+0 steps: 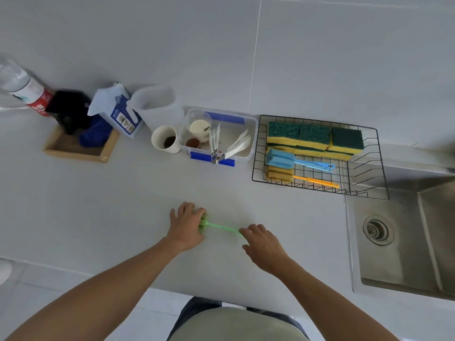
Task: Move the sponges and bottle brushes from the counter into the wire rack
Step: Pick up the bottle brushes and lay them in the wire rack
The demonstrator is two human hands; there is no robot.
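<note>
Both hands are down on the pale grey counter (123,205). The left hand (186,227) is cupped over the sponge head of the translucent green bottle brush (216,226), fingers curled around it. The right hand (262,244) has its fingertips on the far end of the green handle, though whether it grips or merely touches is hard to tell. The brush lies flat on the counter between them, well short of the black wire rack (379,168).

In that rack: yellow sponges with dark green scouring tops (315,137), stacked along the back, with a light blue bottle brush (295,162) and an orange-handled bottle brush (302,178) lying in front, handles pointing right.

The label writing is too blurred to read, both on the red-and-white bottle (27,91) lying at far left and on the blue-and-white carton (120,116). The clear plastic box with blue clips (253,129) holds a cup of white liquid, white plastic cutlery and metal tongs. The white paper cup (166,139) has dark residue inside. The shallow wooden tray (76,148) carries a blue cloth and something black.
</note>
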